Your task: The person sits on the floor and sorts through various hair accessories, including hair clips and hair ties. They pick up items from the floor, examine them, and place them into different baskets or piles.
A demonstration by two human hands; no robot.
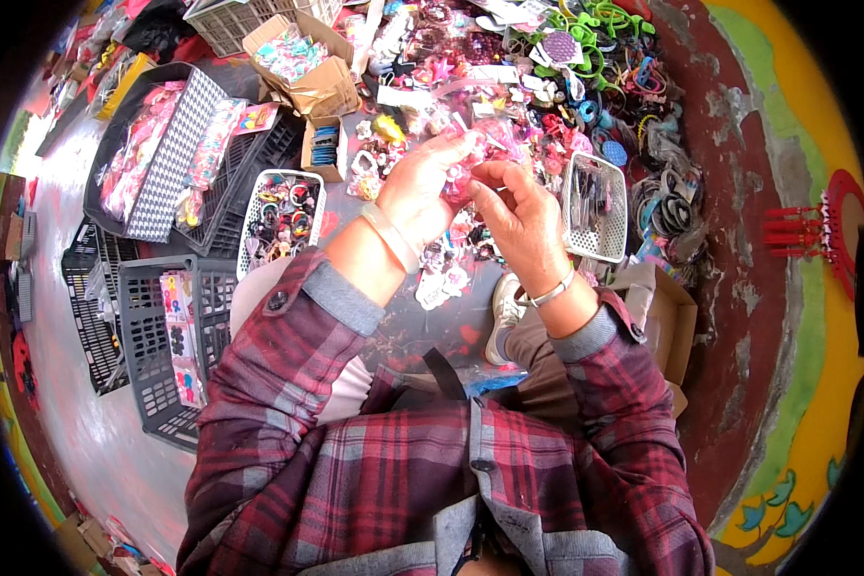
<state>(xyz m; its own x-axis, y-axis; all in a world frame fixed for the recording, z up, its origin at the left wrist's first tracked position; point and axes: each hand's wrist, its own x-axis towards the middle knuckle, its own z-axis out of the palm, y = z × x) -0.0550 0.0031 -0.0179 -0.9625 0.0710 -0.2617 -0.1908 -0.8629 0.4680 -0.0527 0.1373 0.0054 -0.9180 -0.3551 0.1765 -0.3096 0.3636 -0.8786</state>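
In front of me, over a pile of small hair accessories, my left hand [420, 192] is closed around a clear plastic bag [494, 134] with pink and red pieces inside. My right hand [526, 219] pinches the bag's near side with thumb and forefinger. The palm and fingers partly cover the pieces, so their exact kind cannot be made out. A white basket [243, 252] of colourful small items stands left of my left forearm. Close to my right hand is another white basket [602, 252] holding dark, slim items.
Grey plastic crates [151, 278] and a black tray [94, 206] stand on the left. Cardboard boxes [331, 94] sit at the far left of the pile. Green headbands [605, 29] lie far right. An open carton [680, 331] rests beside my right leg.
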